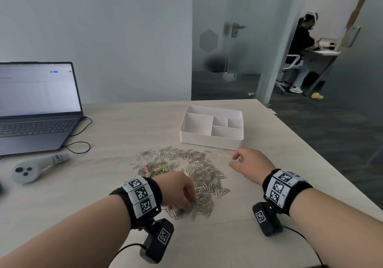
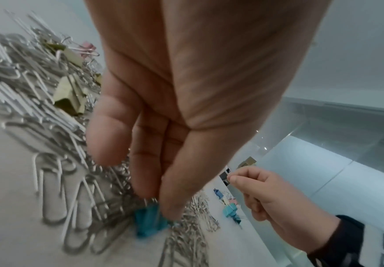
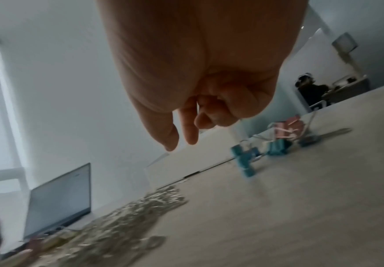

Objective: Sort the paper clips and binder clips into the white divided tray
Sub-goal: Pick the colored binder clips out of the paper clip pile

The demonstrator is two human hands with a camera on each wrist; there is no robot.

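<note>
A heap of silver paper clips (image 1: 199,170) lies mid-table, with yellow binder clips (image 1: 160,168) and a pink one (image 2: 88,47) mixed in. My left hand (image 1: 187,204) reaches down into the heap's near edge, and its thumb and forefinger pinch a teal binder clip (image 2: 149,222) by its wire handles. My right hand (image 1: 235,160) hovers right of the heap with loosely curled fingers and holds nothing. Below it a small group of teal binder clips (image 3: 245,162) and pink binder clips (image 3: 286,128) sits on the table. The white divided tray (image 1: 211,141) stands behind, its compartments bare.
An open laptop (image 1: 37,106) stands at the back left with its cable (image 1: 80,143) looping on the table. A grey handheld controller (image 1: 31,168) lies in front of it. The table's right edge (image 1: 310,143) runs diagonally. A person (image 1: 300,50) sits at a far desk.
</note>
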